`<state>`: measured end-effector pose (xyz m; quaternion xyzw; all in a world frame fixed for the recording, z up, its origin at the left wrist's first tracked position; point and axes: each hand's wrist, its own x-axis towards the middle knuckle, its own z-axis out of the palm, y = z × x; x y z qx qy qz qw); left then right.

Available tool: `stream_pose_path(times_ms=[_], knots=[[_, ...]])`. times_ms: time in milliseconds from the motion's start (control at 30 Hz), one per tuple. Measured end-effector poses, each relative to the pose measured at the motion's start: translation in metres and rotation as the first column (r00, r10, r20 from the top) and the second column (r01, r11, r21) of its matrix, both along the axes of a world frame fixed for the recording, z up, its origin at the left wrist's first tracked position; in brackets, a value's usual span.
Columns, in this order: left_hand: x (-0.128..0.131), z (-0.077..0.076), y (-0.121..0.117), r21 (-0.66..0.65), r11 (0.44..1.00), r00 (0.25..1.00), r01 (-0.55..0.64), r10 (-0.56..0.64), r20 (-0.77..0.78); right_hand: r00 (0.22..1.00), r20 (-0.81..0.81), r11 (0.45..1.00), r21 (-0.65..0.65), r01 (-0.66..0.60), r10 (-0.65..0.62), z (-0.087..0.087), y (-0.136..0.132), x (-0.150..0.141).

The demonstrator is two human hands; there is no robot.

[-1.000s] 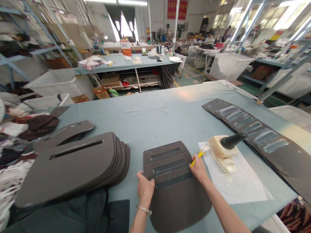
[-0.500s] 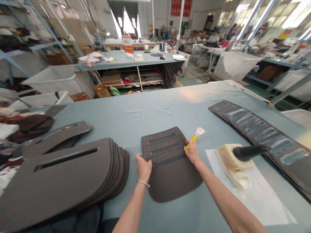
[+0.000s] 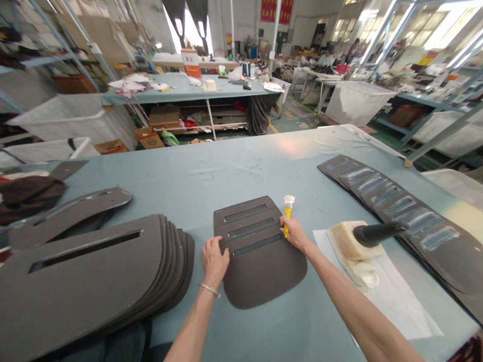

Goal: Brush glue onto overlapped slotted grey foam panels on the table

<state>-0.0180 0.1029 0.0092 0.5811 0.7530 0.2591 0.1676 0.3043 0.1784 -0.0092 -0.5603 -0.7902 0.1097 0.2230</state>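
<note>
While the left hand [image 3: 215,259] and right hand [image 3: 294,233] flank the overlapped grey panels [image 3: 264,274], the step looks like lining up edges.
On the near middle of the table [image 3: 241,176], the left thumb and fingers lie spread at the panels' left side; whether they pinch, I cannot tell. At the opposite edge, the right fingers close round a yellow brush [image 3: 288,211], its bristles pointing away. The next move seems to call for even edges and a steady left hand. Farther right lie smeared panels [image 3: 453,256].
</note>
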Motion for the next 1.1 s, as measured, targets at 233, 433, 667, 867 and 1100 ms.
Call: stream_pose_path(times_ms=[233, 433, 667, 867, 1100], knots=[[-0.001, -0.003, 0.003, 0.046, 0.997, 0.998, 0.054, -0.055, 0.014, 0.999, -0.002, 0.999, -0.037, -0.037, 0.037, 0.002, 0.006, -0.005], [0.004, 0.036, -0.030, 0.083, 0.996, 1.000, -0.022, 0.021, 0.009, 0.998, -0.035, 0.998, 0.052, -0.041, 0.043, 0.014, -0.008, -0.011], [-0.062, 0.130, -0.188, 0.188, 0.930, 0.949, -0.315, 0.311, 0.052, 0.986, -0.067, 0.975, 0.149, 0.163, -0.155, 0.014, -0.075, -0.012], [-0.162, 0.141, -0.308, 0.041, 0.829, 0.782, -0.558, 0.542, -0.307, 0.973, -0.161, 0.985, 0.021, 0.172, -0.166, 0.031, -0.151, -0.055], [-0.079, 0.120, -0.284, -0.207, 0.883, 0.824, -0.420, 0.467, 0.321, 0.840, -0.540, 0.906, -0.322, -0.275, 0.063, 0.081, -0.239, -0.158]])
